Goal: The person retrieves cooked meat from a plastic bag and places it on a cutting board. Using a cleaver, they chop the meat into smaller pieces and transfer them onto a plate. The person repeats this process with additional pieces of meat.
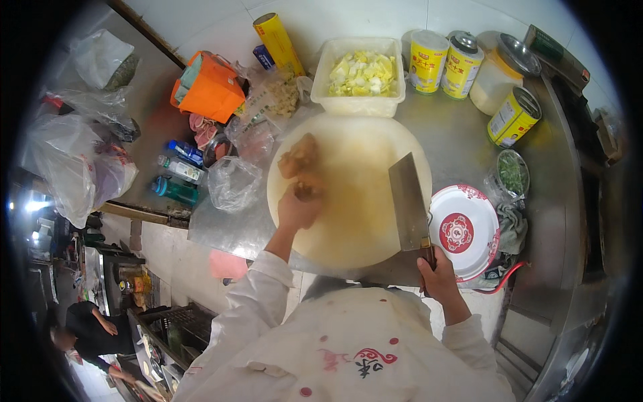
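A round, pale cutting board (351, 236) lies before me, with brownish wet stains on it. My left hand (300, 205) is over its left part, fingers curled on a blurred brown piece of food (307, 191), perhaps meat. More brown, lumpy pieces (300, 157) lie just beyond that hand. My right hand (438, 274) grips the dark handle of a Chinese cleaver (408, 203) at the board's right edge, its broad blade pointing away from me. Beside the cleaver is a white enamel plate (479, 221) with red patterns.
A plastic tub (357, 106) of chopped cabbage stands behind the board, with yellow cans (428, 63) to its right. Left are a crumpled plastic bag (233, 183), bottles (176, 191) and an orange bag (213, 90). A bowl of chopped greens (512, 173) sits right. Another person works at lower left.
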